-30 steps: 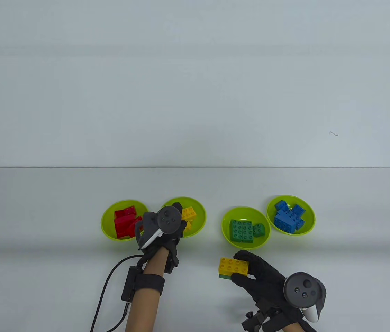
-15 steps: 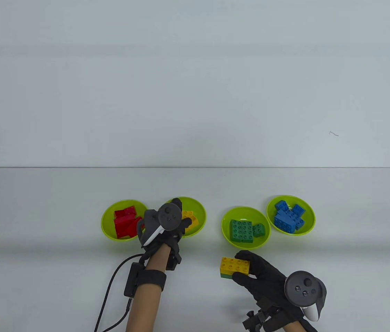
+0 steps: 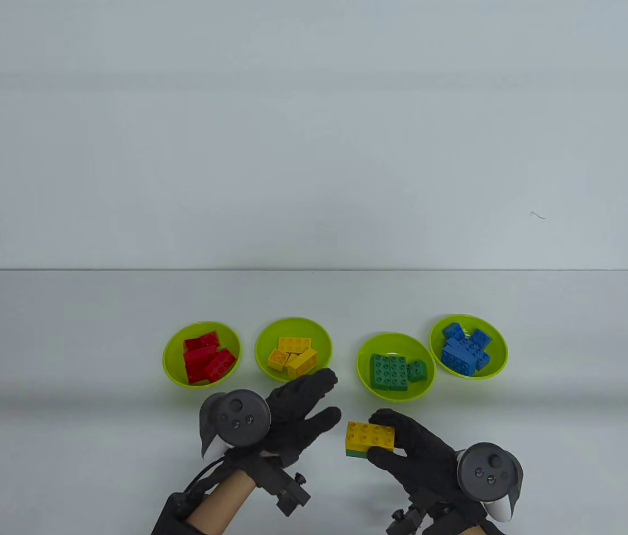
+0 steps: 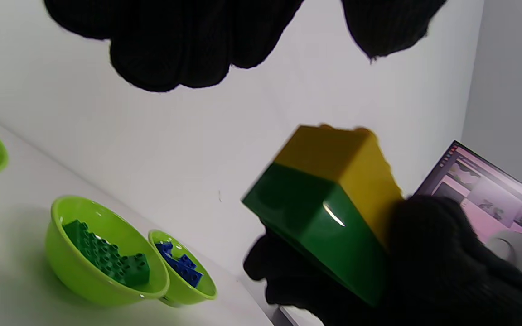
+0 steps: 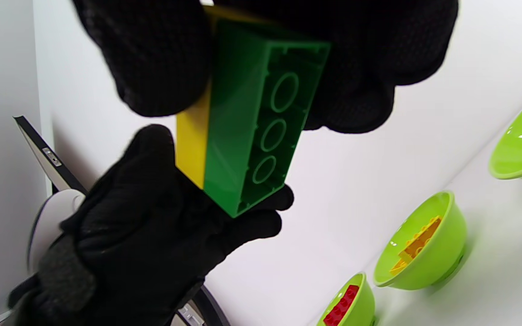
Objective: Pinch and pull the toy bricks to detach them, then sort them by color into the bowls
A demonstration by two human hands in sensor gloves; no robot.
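Table view shows the right hand [image 3: 425, 451] pinching a stack [image 3: 370, 439] of two joined bricks, yellow on top of green, thumb on its near side and fingers [image 3: 389, 416] curled over its far side. The stack is held just in front of the green bowl [image 3: 369, 384], which holds green bricks [image 3: 392, 372]. From the right wrist view the stack's hollow green underside [image 5: 261, 131] faces the camera, gripped between fingertips [image 5: 152, 59] from above.

The left hand [image 3: 291, 418] hovers just left of the stack with straight, spread fingers, holding nothing; its thumb tip is close to the stack's end, but whether they touch I cannot tell. In the left wrist view its fingertips [image 4: 170, 50] hang in from the top, apart from the stack [image 4: 329, 203].

Left of the green bowl stands the yellow bowl [image 3: 322, 334] with yellow bricks [image 3: 293, 356], and farther left the red bowl [image 3: 171, 356] with red bricks [image 3: 207, 358]. Right of the green bowl, nearly touching it, is the blue bowl [image 3: 500, 356] with blue bricks [image 3: 465, 352]. All four bowls are lime green and sit on the white table [image 3: 68, 334].
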